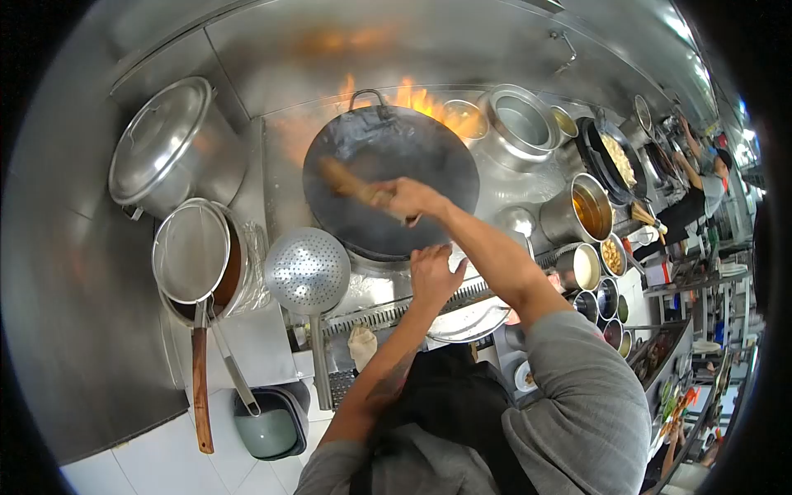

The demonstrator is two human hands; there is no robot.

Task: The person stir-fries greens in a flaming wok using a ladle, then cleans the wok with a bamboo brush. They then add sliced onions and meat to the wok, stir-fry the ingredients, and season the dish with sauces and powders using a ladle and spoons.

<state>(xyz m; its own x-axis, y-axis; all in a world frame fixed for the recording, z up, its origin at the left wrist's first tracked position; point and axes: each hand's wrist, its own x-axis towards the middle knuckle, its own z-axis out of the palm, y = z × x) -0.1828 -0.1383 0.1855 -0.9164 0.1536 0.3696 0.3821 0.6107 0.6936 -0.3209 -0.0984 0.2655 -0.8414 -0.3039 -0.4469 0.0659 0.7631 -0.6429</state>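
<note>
Head view: I see the wok (417,153) near the stove's (516,186) left edge, flames (417,97) at its far rim, a blurred brown brush (346,179) over its bowl. Steel wall (305,49) rises behind; white floor tiles (157,450) show below. The right hand (404,200) clasps the brush, forearm slanting leftward; the left hand (436,274) bends at the near rim, its hold unclear to me.

A steel stovetop (513,188) carries a black wok (412,153) and several metal pots (561,219)

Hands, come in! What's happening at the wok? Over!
Right hand gripping blurred brush over wok. Left hand by its near side. Flames behind it.
</note>
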